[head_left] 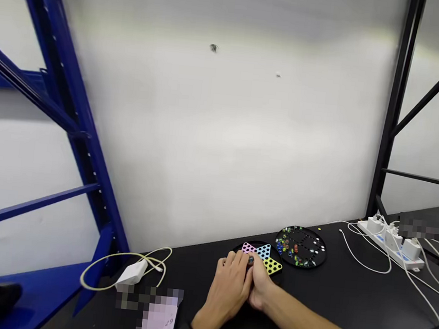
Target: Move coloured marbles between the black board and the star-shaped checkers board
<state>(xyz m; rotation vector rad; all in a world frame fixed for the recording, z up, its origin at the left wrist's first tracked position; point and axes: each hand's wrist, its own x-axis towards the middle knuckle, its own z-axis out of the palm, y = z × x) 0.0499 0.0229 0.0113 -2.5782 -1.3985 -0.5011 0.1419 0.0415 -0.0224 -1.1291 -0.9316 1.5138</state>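
A round black game board with pink, blue and yellow dotted triangles [264,256] lies on the black table [345,306]. My left hand [229,287] rests on its near left part with fingers curled together. My right hand [259,284] presses against it, fingers curled over the board's near edge. A small dark marble [251,260] shows at the fingertips; which hand grips it is unclear. Just to the right lies a second black round tray [300,246] with several coloured marbles in it.
A white charger with a looped cable [131,274] lies at the left. A white power strip with plugs and cables [393,240] sits at the right. A blue rack [72,119] stands left, a black frame [392,124] right, a white wall behind.
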